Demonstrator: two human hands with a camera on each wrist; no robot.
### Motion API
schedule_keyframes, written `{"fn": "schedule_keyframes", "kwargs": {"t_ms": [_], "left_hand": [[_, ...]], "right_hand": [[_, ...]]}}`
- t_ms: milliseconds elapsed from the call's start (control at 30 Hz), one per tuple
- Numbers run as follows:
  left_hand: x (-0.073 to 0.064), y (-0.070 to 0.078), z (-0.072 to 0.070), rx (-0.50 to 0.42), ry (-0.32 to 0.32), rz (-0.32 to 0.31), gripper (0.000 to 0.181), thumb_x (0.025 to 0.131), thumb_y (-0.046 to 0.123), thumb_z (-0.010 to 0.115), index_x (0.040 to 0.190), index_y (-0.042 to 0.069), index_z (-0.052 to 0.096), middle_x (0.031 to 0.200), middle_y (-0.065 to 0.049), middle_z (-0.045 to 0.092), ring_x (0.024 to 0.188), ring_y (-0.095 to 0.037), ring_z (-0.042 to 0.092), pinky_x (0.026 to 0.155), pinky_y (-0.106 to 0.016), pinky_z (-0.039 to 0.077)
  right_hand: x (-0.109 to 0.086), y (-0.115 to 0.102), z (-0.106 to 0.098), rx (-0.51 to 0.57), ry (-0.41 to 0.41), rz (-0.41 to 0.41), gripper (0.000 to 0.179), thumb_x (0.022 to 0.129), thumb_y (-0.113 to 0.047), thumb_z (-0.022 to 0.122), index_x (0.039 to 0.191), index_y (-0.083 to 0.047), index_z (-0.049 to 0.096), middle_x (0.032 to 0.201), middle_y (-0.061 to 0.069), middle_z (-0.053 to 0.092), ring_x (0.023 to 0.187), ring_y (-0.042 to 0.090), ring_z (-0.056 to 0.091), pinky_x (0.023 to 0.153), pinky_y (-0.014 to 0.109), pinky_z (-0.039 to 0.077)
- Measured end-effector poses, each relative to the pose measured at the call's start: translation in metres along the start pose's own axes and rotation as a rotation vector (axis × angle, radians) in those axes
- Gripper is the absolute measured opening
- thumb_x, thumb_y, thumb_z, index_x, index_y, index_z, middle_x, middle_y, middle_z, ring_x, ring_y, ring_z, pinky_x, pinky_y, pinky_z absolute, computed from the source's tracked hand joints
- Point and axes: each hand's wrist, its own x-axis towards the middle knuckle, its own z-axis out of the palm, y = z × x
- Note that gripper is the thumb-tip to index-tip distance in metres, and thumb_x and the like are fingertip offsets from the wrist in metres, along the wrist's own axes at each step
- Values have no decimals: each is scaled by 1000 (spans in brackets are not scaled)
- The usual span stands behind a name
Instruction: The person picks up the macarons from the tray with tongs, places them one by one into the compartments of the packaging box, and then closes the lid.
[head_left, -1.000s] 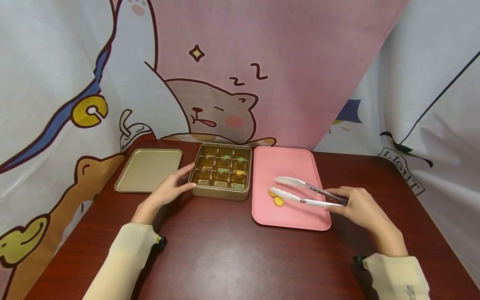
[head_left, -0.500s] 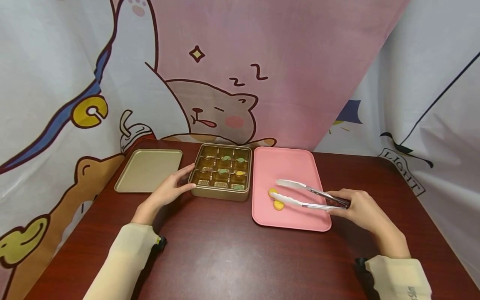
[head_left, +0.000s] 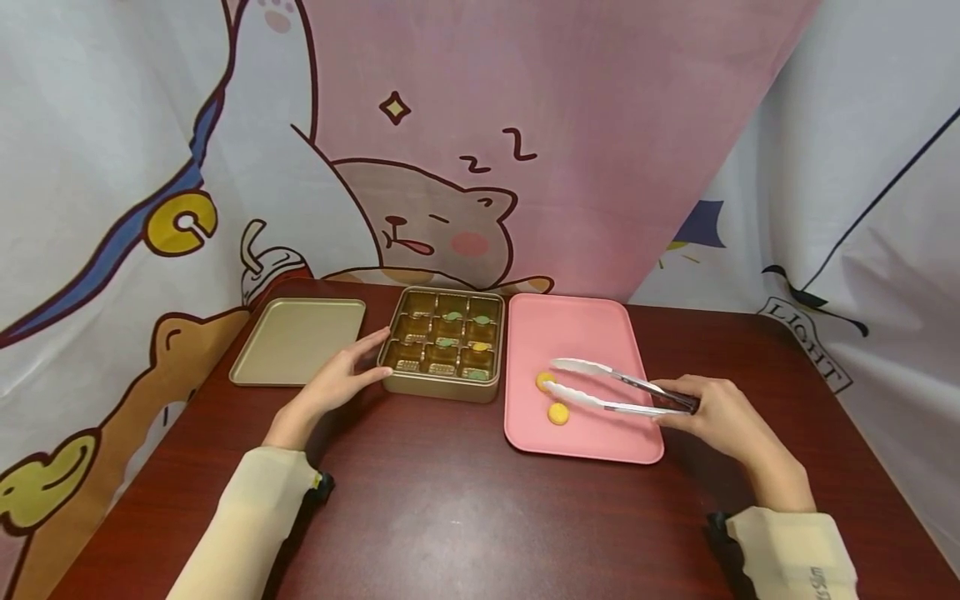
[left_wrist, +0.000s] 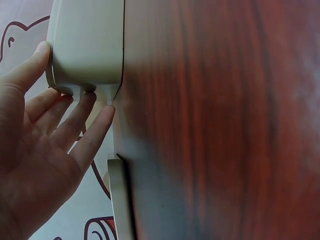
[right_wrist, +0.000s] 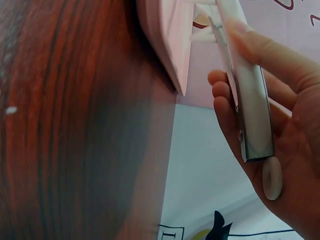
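My left hand (head_left: 336, 383) rests against the near left corner of a gold square tin (head_left: 438, 387), thumb and fingers spread. In the left wrist view, the fingertips touch the tin's wall (left_wrist: 90, 42). The tin holds a gold insert divided into compartments; green and yellow pieces lie in several. With my right hand (head_left: 712, 414) I grip white-tipped metal tongs (head_left: 633, 409) over a pink tray (head_left: 567, 321). The tongs' arms stand apart, holding nothing. One yellow disc (head_left: 558, 414) lies just nearer than the lower tip. Another yellow disc (head_left: 543, 381) is partly hidden by that tip.
A flat gold lid (head_left: 296, 342) lies left of the tin, partly behind my left hand. The pink tray stands close along the tin's right side. A patterned cloth (head_left: 585, 167) hangs behind the dark wooden table (head_left: 450, 508).
On the tray the two yellow discs have come apart: one slid slightly nearer, the other slightly farther. The tongs shifted a little among them. My left hand has stayed put.
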Motion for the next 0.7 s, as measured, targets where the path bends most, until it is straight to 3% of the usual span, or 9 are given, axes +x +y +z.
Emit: {"fn": "schedule_keyframes", "kwargs": {"t_ms": [700], "left_hand": [[0, 1, 0, 7, 1, -12, 69, 98, 19, 65, 156, 4, 31, 163, -18, 27, 144, -42, 39, 114, -59, 35]], "right_hand": [[-2, 4, 11, -5, 42, -43, 45, 71, -23, 89, 112, -8, 76, 89, 0, 73, 74, 10, 57, 64, 26, 47]]}}
